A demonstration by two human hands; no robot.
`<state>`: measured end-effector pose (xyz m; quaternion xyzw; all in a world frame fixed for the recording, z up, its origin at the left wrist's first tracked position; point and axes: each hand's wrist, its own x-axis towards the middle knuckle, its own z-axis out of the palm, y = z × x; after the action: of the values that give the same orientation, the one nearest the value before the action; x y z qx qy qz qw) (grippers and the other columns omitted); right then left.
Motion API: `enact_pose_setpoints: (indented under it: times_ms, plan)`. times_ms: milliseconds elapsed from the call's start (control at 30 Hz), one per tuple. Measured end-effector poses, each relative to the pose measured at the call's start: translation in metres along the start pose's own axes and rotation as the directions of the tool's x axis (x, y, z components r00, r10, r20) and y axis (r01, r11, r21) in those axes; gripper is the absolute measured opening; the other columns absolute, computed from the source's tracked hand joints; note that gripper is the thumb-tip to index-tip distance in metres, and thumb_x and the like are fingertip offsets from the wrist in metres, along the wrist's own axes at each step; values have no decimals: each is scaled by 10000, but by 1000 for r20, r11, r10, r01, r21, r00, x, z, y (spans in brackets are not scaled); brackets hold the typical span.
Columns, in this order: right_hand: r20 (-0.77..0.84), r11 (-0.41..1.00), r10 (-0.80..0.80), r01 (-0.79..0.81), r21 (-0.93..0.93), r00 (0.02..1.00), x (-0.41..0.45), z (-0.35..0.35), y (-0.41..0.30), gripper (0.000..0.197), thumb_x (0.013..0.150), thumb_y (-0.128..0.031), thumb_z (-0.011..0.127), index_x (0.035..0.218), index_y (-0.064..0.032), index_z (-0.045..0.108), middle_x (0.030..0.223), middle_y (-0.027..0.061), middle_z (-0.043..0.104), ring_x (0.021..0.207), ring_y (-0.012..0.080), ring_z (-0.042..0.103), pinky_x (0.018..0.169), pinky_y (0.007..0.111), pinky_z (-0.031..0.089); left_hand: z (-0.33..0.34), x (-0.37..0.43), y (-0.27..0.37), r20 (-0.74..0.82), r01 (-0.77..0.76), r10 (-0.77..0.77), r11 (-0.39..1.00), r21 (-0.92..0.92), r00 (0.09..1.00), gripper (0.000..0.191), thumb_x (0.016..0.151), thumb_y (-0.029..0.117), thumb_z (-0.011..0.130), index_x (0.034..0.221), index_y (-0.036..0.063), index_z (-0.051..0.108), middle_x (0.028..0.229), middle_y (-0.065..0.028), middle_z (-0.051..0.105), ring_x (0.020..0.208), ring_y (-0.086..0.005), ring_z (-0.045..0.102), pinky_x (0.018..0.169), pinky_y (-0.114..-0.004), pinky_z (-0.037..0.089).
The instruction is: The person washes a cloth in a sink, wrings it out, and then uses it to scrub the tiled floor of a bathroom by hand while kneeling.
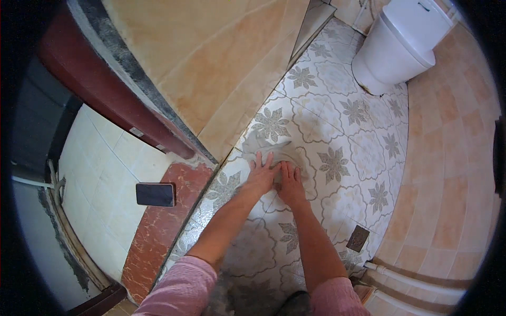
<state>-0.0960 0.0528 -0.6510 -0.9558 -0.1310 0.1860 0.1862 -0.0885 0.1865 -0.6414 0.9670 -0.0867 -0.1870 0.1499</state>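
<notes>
A thin grey cloth (272, 149) lies crumpled on the patterned floor tiles (332, 164), near the foot of the tiled wall. On its near edge rests my left hand (261, 175), fingers spread and pointing away from me. Close beside it on the right, my right hand (291, 183) presses on the cloth with its fingers nearly together. The thumbs come near each other, and part of the cloth is hidden under both hands. Whether the fingers grip any cloth is not plain.
A white toilet (389, 51) stands at the upper right. A dark phone (155, 194) lies across the edge of the red marble threshold (158, 233). A floor drain (357, 238) and white pipes (415, 279) are at the lower right, by the tiled wall (442, 166).
</notes>
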Motion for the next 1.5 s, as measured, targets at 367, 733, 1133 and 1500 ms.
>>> enact_pose_setpoints:
  times_ms: [367,733,1133,1500]
  plan:
    - [-40,930,-335,324,-176,941,-32,25,-9,745,709,-195,610,1345,-49,253,1364,203,280,1251,373,286,1058,493,166,21,-49,-23,-270,17,9,995,94,963,554,788,342,549,1309,266,376,1368,-234,236,1151,-477,306,954,-502,330]
    - [208,775,-631,612,156,747,-188,88,-106,481,736,-38,510,1205,-133,462,1322,84,406,1224,410,328,990,432,331,80,-316,-61,-279,110,-101,994,15,955,369,789,227,560,1147,157,501,1009,-111,528,868,-301,534,664,-397,486]
    - [78,421,-881,698,580,466,-241,131,-190,253,734,-81,542,980,-54,596,943,113,607,942,296,556,807,363,442,150,-478,-38,-436,626,-761,646,-437,481,452,697,98,570,1143,73,506,933,-187,480,845,-359,505,687,-420,453]
    - [-201,843,-513,534,65,835,-172,66,-130,470,770,-69,414,1236,-15,435,1240,223,440,1171,367,393,1000,454,292,97,-251,-41,-437,363,-365,927,-92,822,514,727,90,541,1231,66,443,1089,-154,451,1018,-296,427,837,-379,396]
